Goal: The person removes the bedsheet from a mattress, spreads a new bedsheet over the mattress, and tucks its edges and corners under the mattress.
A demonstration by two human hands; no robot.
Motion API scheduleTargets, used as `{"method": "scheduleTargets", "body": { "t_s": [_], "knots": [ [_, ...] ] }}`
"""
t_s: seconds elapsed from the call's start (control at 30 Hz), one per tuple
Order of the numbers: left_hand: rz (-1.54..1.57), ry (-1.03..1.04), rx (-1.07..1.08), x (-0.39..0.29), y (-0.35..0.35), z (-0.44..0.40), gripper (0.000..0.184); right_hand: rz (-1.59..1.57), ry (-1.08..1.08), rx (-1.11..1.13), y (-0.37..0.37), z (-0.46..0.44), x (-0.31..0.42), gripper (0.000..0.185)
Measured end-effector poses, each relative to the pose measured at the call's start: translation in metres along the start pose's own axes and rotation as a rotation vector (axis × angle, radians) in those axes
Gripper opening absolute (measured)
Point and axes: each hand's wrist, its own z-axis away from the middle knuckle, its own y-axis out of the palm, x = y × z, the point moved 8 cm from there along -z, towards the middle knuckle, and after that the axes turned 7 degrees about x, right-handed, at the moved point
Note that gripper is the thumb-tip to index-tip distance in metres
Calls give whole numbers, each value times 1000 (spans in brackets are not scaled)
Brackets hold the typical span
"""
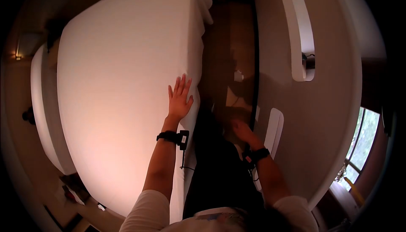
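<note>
A large bed covered by a smooth white sheet (118,75) fills the left and middle of the view. My left hand (180,100) lies flat on the sheet close to the bed's right edge, fingers spread and pointing away from me. Nothing is in it. Past that edge the sheet hangs down in loose folds (195,41). My right hand (242,130) is low over the dark gap beside the bed, apart from the sheet. Its fingers are dim and blurred, so their pose is unclear. Each wrist wears a black strap with a small box (183,140) and a cable.
A pale wall or panel (334,88) with a long recessed slot (305,33) stands on the right. A small white item (238,76) lies on the brown floor (218,50) in the gap. Another white bed-like surface (42,105) is far left. A window (364,139) shows at right.
</note>
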Motion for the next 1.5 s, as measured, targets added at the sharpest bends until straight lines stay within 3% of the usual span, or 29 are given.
{"method": "scheduleTargets", "body": {
  "t_s": [0.07,0.1,0.17,0.3,0.37,0.47,0.7,0.77,1.0,1.03,1.07,1.2,1.4,1.47,1.5],
  "knots": [
    [53,10,-51,0,-1,-10,64,-188,186,152,9,10,-35,32],
    [121,12,-103,4,-5,-8,65,-203,181,137,2,14,-38,32],
    [-32,-51,-86,5,-6,-4,64,-370,252,165,-5,26,-48,29],
    [-210,-77,-52,-4,0,-10,66,-423,254,104,-16,24,-98,24],
    [-188,-52,-53,-11,12,-12,68,-616,128,-17,-11,27,-123,20],
    [-167,4,-77,-22,1,-23,66,-650,279,-7,-45,21,-90,18],
    [-179,61,-82,-43,-20,-25,59,-841,227,22,-21,30,-49,19],
    [-139,51,-107,-47,-22,-17,59,-706,183,49,-13,37,-36,18],
    [-141,-61,49,-35,13,29,64,-669,256,167,45,61,-42,18],
    [-128,-95,111,4,37,-39,65,-714,310,206,38,-23,-71,18],
    [-124,-101,175,-8,24,-56,66,-774,363,217,18,-34,-67,18],
    [-39,-127,279,-9,32,-55,67,-766,335,259,-5,-94,-70,20],
    [-65,-189,302,6,39,-52,67,-576,144,172,-45,-239,-29,30],
    [-54,-189,363,5,40,-55,68,-415,-60,-1,-71,-290,4,32],
    [-55,-194,366,6,38,-55,70,-408,-84,17,-75,-309,20,32]
  ]
}}
